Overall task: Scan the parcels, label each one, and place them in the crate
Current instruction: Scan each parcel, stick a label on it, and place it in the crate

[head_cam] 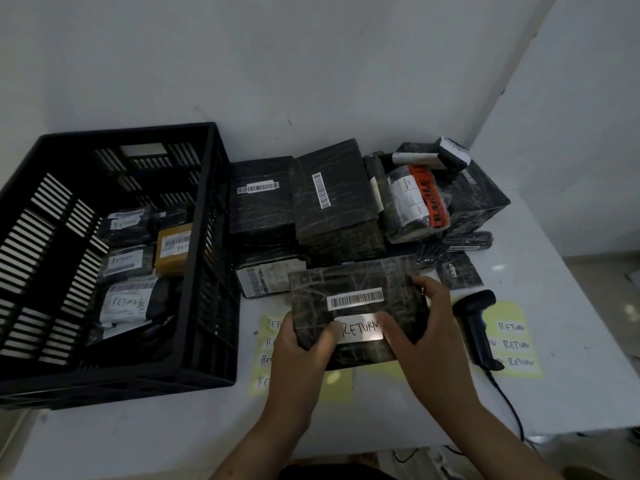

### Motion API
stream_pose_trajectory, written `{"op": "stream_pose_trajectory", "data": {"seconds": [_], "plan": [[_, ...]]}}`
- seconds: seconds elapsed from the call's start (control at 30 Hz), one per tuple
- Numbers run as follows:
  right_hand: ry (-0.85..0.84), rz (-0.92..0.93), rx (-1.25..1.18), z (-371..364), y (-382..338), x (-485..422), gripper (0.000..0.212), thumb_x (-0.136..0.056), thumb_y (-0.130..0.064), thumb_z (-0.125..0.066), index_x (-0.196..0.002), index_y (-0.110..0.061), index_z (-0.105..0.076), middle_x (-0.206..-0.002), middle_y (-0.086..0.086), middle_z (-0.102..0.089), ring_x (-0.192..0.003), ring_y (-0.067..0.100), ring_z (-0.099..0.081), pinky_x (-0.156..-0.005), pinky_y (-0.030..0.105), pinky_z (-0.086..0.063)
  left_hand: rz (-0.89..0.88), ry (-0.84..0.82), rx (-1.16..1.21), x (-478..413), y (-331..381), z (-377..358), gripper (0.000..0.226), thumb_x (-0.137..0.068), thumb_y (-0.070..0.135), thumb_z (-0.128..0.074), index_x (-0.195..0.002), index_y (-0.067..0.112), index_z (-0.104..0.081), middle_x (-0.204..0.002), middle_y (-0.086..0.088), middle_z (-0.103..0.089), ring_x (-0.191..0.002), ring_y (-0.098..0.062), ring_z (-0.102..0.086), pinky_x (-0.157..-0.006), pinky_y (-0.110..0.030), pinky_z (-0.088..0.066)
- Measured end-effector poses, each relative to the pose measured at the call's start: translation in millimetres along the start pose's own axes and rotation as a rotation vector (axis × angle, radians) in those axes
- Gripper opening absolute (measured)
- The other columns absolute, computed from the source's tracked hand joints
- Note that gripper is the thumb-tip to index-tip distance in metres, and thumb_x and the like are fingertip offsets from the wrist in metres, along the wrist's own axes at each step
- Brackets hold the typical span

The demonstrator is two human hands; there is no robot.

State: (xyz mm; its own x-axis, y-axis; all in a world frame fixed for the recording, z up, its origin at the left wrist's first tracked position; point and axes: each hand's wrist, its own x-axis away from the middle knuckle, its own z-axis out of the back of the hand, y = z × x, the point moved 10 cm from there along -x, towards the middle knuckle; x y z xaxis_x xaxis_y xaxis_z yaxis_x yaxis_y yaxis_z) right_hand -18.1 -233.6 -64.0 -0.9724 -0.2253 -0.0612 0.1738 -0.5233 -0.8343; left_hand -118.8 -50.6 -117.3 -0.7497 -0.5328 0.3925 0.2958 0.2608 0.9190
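The left hand [300, 346] and the right hand [427, 327] grip one black parcel [356, 280] over the counter [571, 271]; both thumbs seem to press its RETURN label [360, 329]. The crate [131, 132] stands at left.

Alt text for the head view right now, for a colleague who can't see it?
The left hand and right hand hold a black-wrapped parcel over the white table, thumbs on a white RETURN label under its barcode. A black crate holding labelled parcels stands at left, more parcels are piled behind, and a scanner lies at right.
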Motion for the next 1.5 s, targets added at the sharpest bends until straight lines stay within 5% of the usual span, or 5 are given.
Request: {"op": "stream_pose_trajectory", "data": {"seconds": [0.4, 0.63, 0.87, 1.33, 1.5], "plan": [[-0.002, -0.047, -0.068, -9.1, 0.5, -0.1, 0.076, -0.079, -0.055, -0.071, -0.143, -0.042, -0.031, -0.142, -0.018, -0.045, -0.126, 0.007, -0.052, -0.099, 0.041, -0.052, -0.108, 0.042, -0.071, -5.2, 16.2, 5.9, 0.034, -0.085, 0.041, -0.071, -0.118, 0.033, -0.063, -0.105, 0.022, -0.072, -0.1, -0.001, -0.069, -0.089, -0.029, -0.057], [0.025, -0.055, -0.125, -3.7, 1.8, 0.0, 0.078, -0.076, -0.048, -0.078, -0.139, -0.042, -0.033, -0.127, -0.04, -0.038, -0.115, -0.024, -0.039, -0.09, 0.01, -0.038, -0.165, 0.08, -0.14, -2.0, 23.9, 0.7, 0.043, -0.083, 0.036, -0.08, -0.122, 0.03, -0.064, -0.108, 0.019, -0.072, -0.101, 0.001, -0.069, -0.089, -0.03, -0.058], [0.023, -0.052, -0.161, 4.2, 6.0, -4.2, 0.069, -0.08, -0.047, -0.074, -0.137, -0.044, -0.034, -0.134, -0.017, -0.05, -0.12, 0.005, -0.055, -0.096, 0.038, -0.054, -0.18, 0.093, -0.143, 3.4, 30.9, -7.7, 0.059, -0.079, 0.057, -0.066, -0.13, 0.028, -0.061, -0.117, 0.017, -0.07, -0.109, -0.001, -0.065, -0.099, -0.04, -0.055], [-0.051, -0.1, -0.352, 19.2, 25.2, -16.3, 0.065, -0.087, -0.027, -0.073, -0.137, -0.04, -0.034, -0.13, -0.014, -0.056, -0.113, 0.005, -0.062, -0.09, 0.031, -0.056, -0.178, 0.068, -0.15, 6.3, 27.9, -28.6, 0.033, -0.092, 0.037, -0.069, -0.123, 0.029, -0.062, -0.112, 0.015, -0.073, -0.106, -0.005, -0.069, -0.097, -0.043, -0.056], [-0.233, -0.126, -0.391, 11.9, 29.1, -20.3, 0.035, -0.101, -0.012, -0.051, -0.131, -0.029, -0.05, -0.092, 0.0, -0.07, -0.074, 0.021, -0.068, -0.064, 0.042, -0.056, -0.19, 0.086, -0.121, -2.3, 36.8, -13.9, 0.046, -0.089, 0.051, -0.057, -0.13, 0.03, -0.058, -0.118, 0.012, -0.071, -0.114, -0.008, -0.066, -0.103, -0.044, -0.051]]}}
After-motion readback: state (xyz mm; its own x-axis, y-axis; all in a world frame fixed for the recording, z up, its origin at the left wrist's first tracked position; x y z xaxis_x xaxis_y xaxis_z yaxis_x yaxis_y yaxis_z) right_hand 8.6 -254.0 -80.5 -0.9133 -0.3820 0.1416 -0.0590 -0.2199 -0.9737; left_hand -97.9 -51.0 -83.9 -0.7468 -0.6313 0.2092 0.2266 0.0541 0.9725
